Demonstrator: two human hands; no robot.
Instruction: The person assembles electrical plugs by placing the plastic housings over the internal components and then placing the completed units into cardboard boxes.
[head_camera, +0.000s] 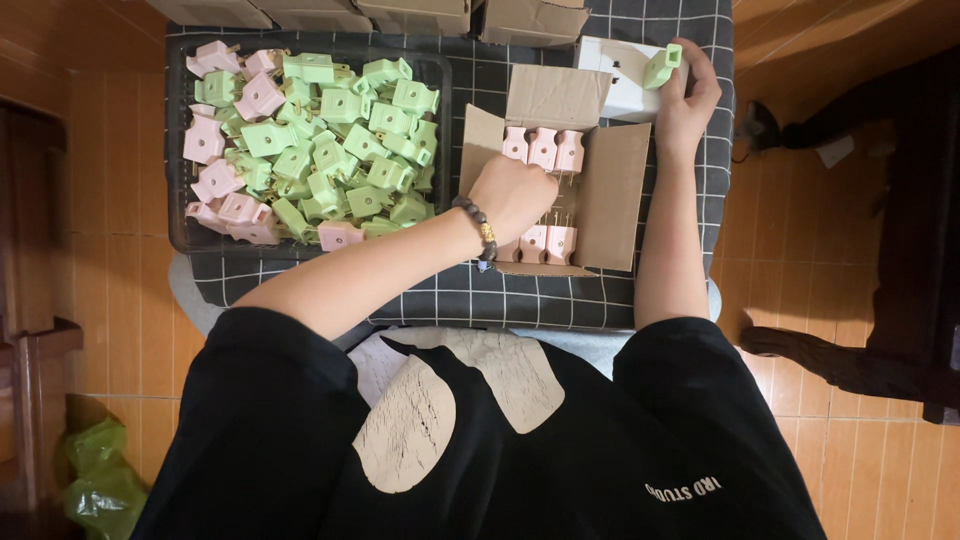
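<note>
My left hand (513, 193) reaches into an open cardboard box (620, 190), fingers curled among pink plastic plugs (543, 148) packed in rows; whether it grips one is hidden. A bead bracelet sits on that wrist. My right hand (688, 92) is at the table's far right, holding a green plastic plug (662, 66) against a white box-shaped device (618, 70).
A black tray (178, 150) at the left is heaped with several loose green and pink plugs (330, 140). More cardboard boxes (410, 14) line the far edge. A checked cloth (560, 300) covers the table. A green bag (100, 480) lies on the tiled floor.
</note>
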